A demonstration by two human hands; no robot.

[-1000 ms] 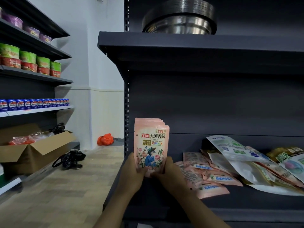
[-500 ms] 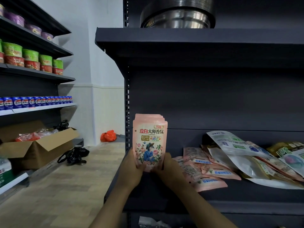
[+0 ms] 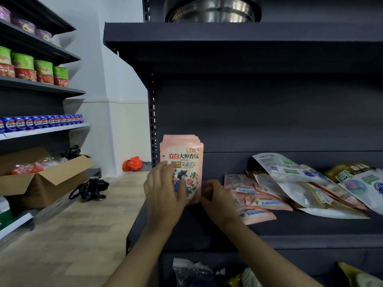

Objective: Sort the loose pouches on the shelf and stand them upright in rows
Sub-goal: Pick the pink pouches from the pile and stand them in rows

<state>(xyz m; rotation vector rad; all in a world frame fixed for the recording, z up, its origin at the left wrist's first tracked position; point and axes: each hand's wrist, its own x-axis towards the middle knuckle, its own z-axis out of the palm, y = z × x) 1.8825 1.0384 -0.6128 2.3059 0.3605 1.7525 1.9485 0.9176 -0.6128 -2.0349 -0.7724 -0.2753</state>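
Note:
A stack of pink pouches (image 3: 186, 156) with a flower print stands upright at the left end of the dark shelf (image 3: 310, 226). My left hand (image 3: 163, 189) lies flat against the stack's left front, fingers straight and thumb across the print. My right hand (image 3: 217, 199) curls round the stack's lower right edge. To the right, more pink pouches (image 3: 259, 201) lie flat and overlapping. Beyond them is a loose heap of white pouches (image 3: 290, 170), and a gold-green one (image 3: 348, 170) lies at the far right.
The upper shelf board (image 3: 228, 38) overhangs, with steel bowls (image 3: 211, 9) on top. The shelf below holds crumpled bags (image 3: 192, 272). On the left are an open cardboard box (image 3: 51, 183), a black bag (image 3: 91, 189) on the floor, an orange bag (image 3: 132, 163) and blue cans (image 3: 41, 121).
My left hand has slid up from the stack's bottom to its left front, with the fingers now straight. The stack stays upright and my right hand stays at its lower right edge.

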